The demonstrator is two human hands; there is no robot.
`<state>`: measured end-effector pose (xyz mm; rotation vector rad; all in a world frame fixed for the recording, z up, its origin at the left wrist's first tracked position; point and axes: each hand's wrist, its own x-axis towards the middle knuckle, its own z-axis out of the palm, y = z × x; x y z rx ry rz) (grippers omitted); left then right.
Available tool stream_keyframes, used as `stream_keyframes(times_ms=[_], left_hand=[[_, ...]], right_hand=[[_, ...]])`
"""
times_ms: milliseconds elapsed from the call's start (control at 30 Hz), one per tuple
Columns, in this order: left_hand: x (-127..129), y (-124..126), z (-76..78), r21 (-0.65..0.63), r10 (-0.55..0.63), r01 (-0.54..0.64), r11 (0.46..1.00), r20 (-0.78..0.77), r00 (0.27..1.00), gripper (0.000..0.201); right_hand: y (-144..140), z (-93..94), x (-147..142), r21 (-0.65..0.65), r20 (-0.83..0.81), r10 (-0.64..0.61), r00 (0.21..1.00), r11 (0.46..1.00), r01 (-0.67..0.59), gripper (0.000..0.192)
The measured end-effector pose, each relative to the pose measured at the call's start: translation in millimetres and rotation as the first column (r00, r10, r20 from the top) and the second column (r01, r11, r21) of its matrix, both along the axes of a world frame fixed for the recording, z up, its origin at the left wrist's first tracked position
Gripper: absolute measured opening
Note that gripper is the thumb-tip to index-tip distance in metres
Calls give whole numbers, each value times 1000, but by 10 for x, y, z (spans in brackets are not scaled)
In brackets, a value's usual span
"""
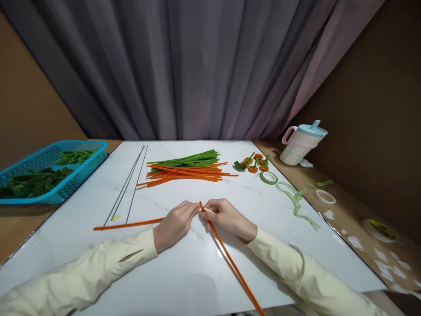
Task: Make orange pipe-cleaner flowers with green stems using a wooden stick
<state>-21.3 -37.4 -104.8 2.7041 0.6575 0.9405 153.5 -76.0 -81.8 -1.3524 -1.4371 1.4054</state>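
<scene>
Just below the center of the frame, the right hand [228, 217] is pinching a pale stick [209, 210] between thumb and fingers, and the stick is crossing an orange pipe cleaner [235, 266] near its upper end. That pipe cleaner is running down to the bottom edge, right of center. The left hand [174, 223] is holding its fingers together beside the same end; whether it is gripping anything, I cannot tell. Green pipe cleaners [190, 159] are lying at the center, and a blue basket [66, 189] is sitting at the left edge.
</scene>
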Motion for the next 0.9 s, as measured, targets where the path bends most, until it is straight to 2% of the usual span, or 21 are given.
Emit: stream_keyframes(times_ms=[267,700,767,900], left_hand=[[-3,0,-3,-62,7,-6,998,20,1000,21],[-11,16,-33,-11,8,-8,1000,-24,1000,24],[-16,20,-33,-4,2,-2,1000,-21,1000,25],[-23,18,-35,-11,-14,14,1000,-22,1000,27]], right_hand=[[-5,5,-16,0,-1,3,1000,1000,-3,15],[-4,52,7,57,141,8,990,998,-16,12],[-9,63,10,89,197,-5,980,996,-13,11],[-14,77,33,249,396,-77,915,968,-26,13]])
